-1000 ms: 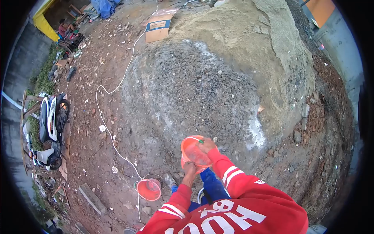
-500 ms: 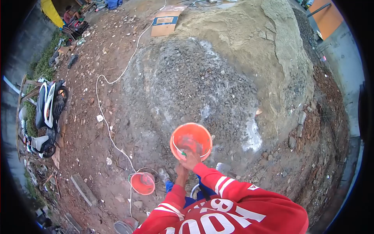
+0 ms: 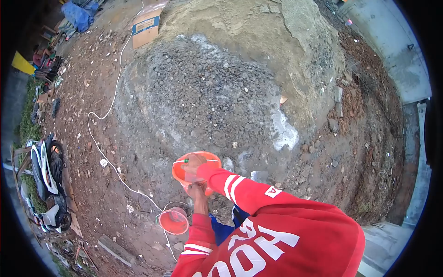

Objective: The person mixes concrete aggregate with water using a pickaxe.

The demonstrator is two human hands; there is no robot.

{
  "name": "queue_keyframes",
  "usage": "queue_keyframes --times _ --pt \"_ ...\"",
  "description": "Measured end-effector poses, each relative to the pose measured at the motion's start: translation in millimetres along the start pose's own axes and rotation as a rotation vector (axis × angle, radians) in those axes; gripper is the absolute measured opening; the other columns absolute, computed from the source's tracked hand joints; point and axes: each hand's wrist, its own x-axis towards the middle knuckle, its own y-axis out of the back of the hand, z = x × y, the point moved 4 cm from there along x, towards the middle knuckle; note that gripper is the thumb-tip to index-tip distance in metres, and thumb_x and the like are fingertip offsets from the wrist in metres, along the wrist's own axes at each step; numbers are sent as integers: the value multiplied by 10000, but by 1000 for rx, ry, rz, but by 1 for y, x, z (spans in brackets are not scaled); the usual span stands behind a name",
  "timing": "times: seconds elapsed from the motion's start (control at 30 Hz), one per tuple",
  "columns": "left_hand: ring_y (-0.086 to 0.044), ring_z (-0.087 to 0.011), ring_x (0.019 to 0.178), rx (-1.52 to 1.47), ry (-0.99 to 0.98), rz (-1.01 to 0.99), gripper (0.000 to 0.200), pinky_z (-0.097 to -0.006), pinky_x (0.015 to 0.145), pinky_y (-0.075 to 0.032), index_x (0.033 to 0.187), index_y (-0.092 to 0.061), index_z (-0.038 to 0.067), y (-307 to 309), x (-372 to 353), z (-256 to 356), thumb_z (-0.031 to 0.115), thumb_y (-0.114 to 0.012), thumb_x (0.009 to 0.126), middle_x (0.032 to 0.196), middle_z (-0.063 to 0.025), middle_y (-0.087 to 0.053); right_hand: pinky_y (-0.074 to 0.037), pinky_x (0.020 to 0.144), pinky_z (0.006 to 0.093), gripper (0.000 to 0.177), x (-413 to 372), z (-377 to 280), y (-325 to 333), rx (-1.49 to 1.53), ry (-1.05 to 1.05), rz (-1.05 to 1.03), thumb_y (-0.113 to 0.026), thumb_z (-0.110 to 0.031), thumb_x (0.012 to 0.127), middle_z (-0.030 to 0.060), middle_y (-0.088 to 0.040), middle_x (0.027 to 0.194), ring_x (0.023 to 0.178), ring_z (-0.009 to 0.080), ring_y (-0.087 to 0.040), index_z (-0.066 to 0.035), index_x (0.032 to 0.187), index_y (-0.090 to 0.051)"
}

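An orange bucket (image 3: 212, 162) is tilted in front of my body, over the near edge of the grey gravel mix (image 3: 207, 99). My right hand (image 3: 194, 167) is closed on its thin handle at the green grip (image 3: 186, 160). Lower down, my left hand (image 3: 198, 190) grips the near side of the bucket, its fingers partly hidden. A second orange bucket (image 3: 174, 223) stands on the dirt to the left of my legs. Beside the gravel, right of the held bucket, lies a flat grey piece (image 3: 259, 176) that I cannot identify.
A white cable (image 3: 110, 154) winds across the dirt past the second bucket. Sand (image 3: 240, 27) is heaped behind the gravel, near a cardboard sheet (image 3: 146, 30). A motorbike (image 3: 48, 180) and a plank-like slab (image 3: 115, 249) are at left. A person (image 3: 40, 56) sits far left.
The held bucket has moved left and closer to my body and has tipped over. My left hand has come up against its near side. The view has shifted right.
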Motion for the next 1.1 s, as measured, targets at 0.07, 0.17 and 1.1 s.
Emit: queue_keyframes --times 0.07,0.17,1.1 --pt "-644 -232 677 -64 48 -20 54 -304 543 -560 956 -461 33 -16 16 6 57 -452 908 905 -144 -597 -492 783 464 369 4 -15 21 -115 28 74 -659 -366 697 194 -684 854 850 348 -664 -51 885 -697" --pt "-641 -206 672 -84 78 -87 121 -274 537 -537 1026 -498 54 -26 30 5 101 -464 920 922 -113 -611 -468 821 467 395 4 -24 36 -157 58 76 -658 -345 699 150 -681 969 905 316 -650 -74 984 -688" --pt "-655 -267 700 132 -82 -73 153 -359 601 -607 1032 -490 -53 -117 -9 35 32 -456 910 880 -152 -589 -512 787 432 368 44 32 131 170 -82 318 -667 -413 714 171 -691 854 850 352 -664 -102 904 -712"
